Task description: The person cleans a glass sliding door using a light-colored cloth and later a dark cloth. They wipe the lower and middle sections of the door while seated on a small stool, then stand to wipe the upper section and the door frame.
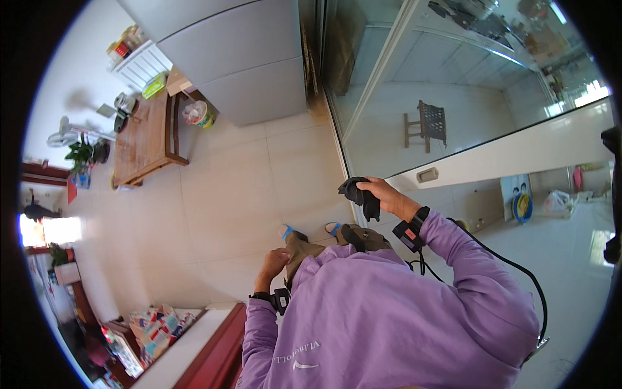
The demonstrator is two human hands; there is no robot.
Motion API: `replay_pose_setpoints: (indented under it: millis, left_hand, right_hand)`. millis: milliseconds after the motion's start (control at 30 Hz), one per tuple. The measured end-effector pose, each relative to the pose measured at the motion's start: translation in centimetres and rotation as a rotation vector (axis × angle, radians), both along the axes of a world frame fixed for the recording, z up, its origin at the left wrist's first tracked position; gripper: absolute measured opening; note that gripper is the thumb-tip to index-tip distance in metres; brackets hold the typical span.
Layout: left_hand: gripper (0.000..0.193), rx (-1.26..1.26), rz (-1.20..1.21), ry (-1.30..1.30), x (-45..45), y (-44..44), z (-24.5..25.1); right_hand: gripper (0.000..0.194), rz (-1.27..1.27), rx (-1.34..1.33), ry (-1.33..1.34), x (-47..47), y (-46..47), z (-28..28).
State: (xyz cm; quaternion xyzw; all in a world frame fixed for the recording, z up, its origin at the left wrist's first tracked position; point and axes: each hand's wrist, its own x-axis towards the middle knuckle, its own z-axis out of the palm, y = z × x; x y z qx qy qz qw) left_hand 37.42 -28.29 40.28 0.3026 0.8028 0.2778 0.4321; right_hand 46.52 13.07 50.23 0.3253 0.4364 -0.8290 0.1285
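Note:
My right hand [386, 194] grips a crumpled black cloth [362, 197], which droops below the fingers. It is beside the white frame [471, 158] of a glass sliding door, close to the recessed pull handle [427, 175]; whether the hand touches the frame is unclear. Down at my left side, my left hand [276, 261] hangs by the brown trousers [303, 253] with its fingers loosely curled. Its palm is turned away, and nothing shows in it. Both wrists carry black strapped devices, and a black cable [522, 272] runs along my right arm.
Through the glass stands a small stool [430, 126]. A grey cabinet-like appliance [243, 73] is ahead, with a bucket [201, 115] beside a low wooden table [146, 138]. Behind the door frame is a blue basin [522, 208]. A red-edged ledge [214, 347] lies at my left.

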Motion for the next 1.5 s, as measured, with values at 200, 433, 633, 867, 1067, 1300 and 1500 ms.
replay_pose_setpoints:
  millis: [200,433,633,867,1067,1300,1500]
  left_hand:
    - [0.027,-0.042,0.262,-0.217,-7.5,-3.4,3.9]
    - [0.026,0.023,0.063,-0.130,-14.0,-4.1,6.1]
    - [0.022,0.153,-0.011,-0.154,-16.4,0.8,8.2]
    - [0.023,0.203,-0.040,-0.205,-16.5,5.0,10.9]
    - [0.022,0.183,-0.069,-0.199,-17.8,6.0,10.8]
    - [0.023,0.168,-0.090,-0.230,-18.1,5.9,9.6]
    - [0.023,0.163,-0.085,-0.282,-17.5,5.4,9.2]
  right_hand:
    - [0.031,-0.145,-0.129,0.068,-3.1,-6.7,0.4]
    - [0.037,-0.178,-0.081,0.110,-6.1,-11.2,3.1]
    - [0.041,-0.226,-0.048,0.180,-7.2,-11.4,3.4]
    - [0.036,-0.346,0.049,0.097,-8.7,-9.8,3.1]
    - [0.029,-0.447,0.095,-0.047,-9.3,-8.7,1.7]
    - [0.026,-0.473,-0.027,0.047,-7.2,-7.1,0.0]
    - [0.029,-0.450,-0.019,0.041,-7.2,-6.6,0.4]
